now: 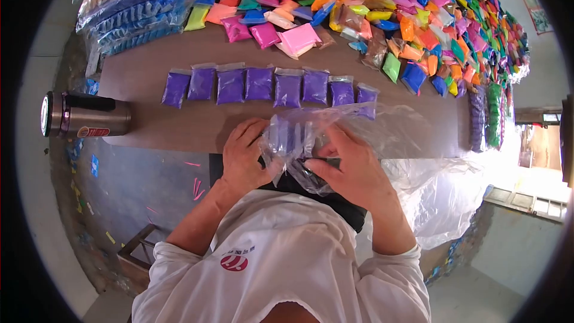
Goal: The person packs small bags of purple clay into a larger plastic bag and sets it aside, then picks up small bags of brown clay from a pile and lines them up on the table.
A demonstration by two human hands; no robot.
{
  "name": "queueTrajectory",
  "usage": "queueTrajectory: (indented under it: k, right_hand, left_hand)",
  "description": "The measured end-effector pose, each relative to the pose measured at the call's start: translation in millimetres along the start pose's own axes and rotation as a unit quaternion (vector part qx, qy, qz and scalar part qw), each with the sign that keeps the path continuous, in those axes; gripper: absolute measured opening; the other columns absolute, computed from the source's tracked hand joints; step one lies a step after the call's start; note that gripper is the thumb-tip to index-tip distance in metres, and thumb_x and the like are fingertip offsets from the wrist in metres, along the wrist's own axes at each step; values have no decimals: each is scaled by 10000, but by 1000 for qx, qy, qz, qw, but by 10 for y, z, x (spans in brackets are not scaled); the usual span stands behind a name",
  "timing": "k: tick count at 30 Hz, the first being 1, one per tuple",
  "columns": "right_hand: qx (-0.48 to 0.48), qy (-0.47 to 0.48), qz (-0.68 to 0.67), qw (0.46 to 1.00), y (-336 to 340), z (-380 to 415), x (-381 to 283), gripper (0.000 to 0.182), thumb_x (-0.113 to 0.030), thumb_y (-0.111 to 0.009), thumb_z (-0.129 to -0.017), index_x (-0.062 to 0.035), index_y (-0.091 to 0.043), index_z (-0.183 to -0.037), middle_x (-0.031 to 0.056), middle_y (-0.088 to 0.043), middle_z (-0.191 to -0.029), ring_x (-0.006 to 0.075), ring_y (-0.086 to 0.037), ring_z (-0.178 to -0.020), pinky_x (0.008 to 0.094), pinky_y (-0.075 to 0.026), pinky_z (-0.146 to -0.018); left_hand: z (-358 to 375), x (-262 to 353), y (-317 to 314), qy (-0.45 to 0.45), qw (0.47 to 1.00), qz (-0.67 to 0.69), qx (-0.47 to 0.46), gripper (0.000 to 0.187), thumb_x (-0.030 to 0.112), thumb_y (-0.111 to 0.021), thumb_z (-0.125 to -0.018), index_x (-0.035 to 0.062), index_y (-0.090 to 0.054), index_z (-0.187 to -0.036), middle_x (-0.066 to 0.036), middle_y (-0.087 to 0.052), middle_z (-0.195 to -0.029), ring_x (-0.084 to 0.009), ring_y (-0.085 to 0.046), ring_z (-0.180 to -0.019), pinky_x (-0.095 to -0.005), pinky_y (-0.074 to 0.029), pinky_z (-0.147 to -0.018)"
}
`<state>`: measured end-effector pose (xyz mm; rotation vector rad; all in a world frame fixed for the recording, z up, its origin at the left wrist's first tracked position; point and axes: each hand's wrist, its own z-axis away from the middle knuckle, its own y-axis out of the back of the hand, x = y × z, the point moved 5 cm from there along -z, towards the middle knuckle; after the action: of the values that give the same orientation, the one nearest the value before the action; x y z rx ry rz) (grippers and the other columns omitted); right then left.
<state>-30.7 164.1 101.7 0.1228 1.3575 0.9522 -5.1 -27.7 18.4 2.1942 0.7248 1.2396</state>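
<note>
At the table's near edge, a clear plastic bag (284,134) with purple packets inside lies between my hands. My left hand (244,154) grips the bag's left side, fingers over the top and thumb below. On the other side, my right hand (354,166) holds the bag with thumb and fingers apart around its plastic. Loose film trails from the bag to the right. Just beyond my hands, several flat purple packets (229,85) lie in a row, and the film overlaps the rightmost packet (366,101).
A steel thermos (89,115) lies at the left table edge. Filled bags of blue packets (140,21) are stacked at back left. A large heap of colourful packets (365,9) covers the back and right. Clear plastic sheeting (439,194) hangs at the right.
</note>
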Motion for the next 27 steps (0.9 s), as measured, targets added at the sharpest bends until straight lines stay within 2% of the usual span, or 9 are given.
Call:
queueTrajectory:
  k: [7, 10, 12, 14, 15, 18, 20, 23, 27]
  right_hand:
    - [-236, 348, -131, 898, 750, 980, -486, 349, -66, -712, -906, 71, -634, -1217, 236, -654, -1259, 296, -701, -1036, 383, -586, -824]
    - [-225, 427, -224, 847, 1362, 1224, -553, 198, -2, -660, -904, 66, -654, -1090, 238, -673, -1175, 289, -688, -981, 380, -592, -805]
    - [-151, 377, -351, 843, 1696, 1109, -269, 161, -17, -656, -905, 59, -667, -1047, 169, -678, -1002, 228, -660, -831, 351, -558, -701]
    - [250, 182, -214, 927, 1789, 851, 175, 200, -45, -645, -910, 39, -667, -1090, 131, -683, -953, 174, -646, -824, 344, -542, -726]
    - [294, 88, -145, 941, 1763, 562, 342, 220, -59, -640, -912, 29, -666, -1112, 112, -686, -929, 148, -638, -821, 340, -534, -739]
    - [170, -42, 117, 978, 1362, -229, 801, 489, -221, -767, -854, 2, -627, -1266, 165, -688, -1176, 263, -674, -1012, 364, -544, -885]
    - [127, 34, 154, 979, 1093, -429, 964, 574, -272, -802, -814, -20, -616, -1296, 167, -662, -1244, 305, -652, -1083, 399, -513, -955]
    - [153, 88, 233, 956, 932, -609, 1205, 547, -270, -816, -792, -35, -649, -1257, 178, -667, -1206, 332, -634, -1113, 453, -479, -992]
    - [49, -52, 165, 984, 969, -624, 1167, 513, -265, -843, -772, -20, -679, -1193, 159, -672, -1117, 276, -648, -1040, 404, -508, -896]
  left_hand:
    - [43, -39, -31, 28, 998, 50, 3, 457, 272, -760, -712, 13, -703, -1085, -183, -674, -1117, -400, -624, -1057, -475, -523, -906]
    - [47, -27, -32, 10, 1000, -6, -9, 458, 293, -775, -698, 12, -705, -1052, -163, -664, -1116, -393, -621, -1067, -478, -524, -900]
    - [64, -39, -58, 15, 1000, -16, -22, 471, 299, -773, -709, 8, -697, -1072, -169, -662, -1118, -393, -620, -1069, -478, -523, -901]
    - [50, -30, -42, 9, 1000, -21, -17, 486, 294, -776, -709, 7, -693, -1093, -172, -661, -1122, -394, -618, -1074, -472, -521, -910]
    - [41, -20, -31, 5, 1000, -23, -16, 494, 292, -777, -709, 7, -691, -1103, -173, -661, -1123, -395, -616, -1076, -470, -520, -915]
    - [14, 24, 1, 6, 999, -43, -5, 503, 279, -784, -694, 2, -693, -1104, -172, -660, -1133, -394, -613, -1084, -465, -518, -926]
    - [34, -19, -21, 30, 1000, -8, 3, 457, 279, -762, -702, 16, -712, -1072, -183, -679, -1123, -405, -620, -1076, -474, -511, -949]
    - [29, -21, -25, 31, 999, 6, -1, 448, 294, -747, -709, 24, -722, -1065, -186, -691, -1112, -407, -620, -1085, -478, -509, -959]
    - [16, -10, -6, 10, 1000, -12, 1, 480, 273, -797, -670, -7, -712, -1050, -176, -656, -1136, -395, -614, -1083, -466, -526, -917]
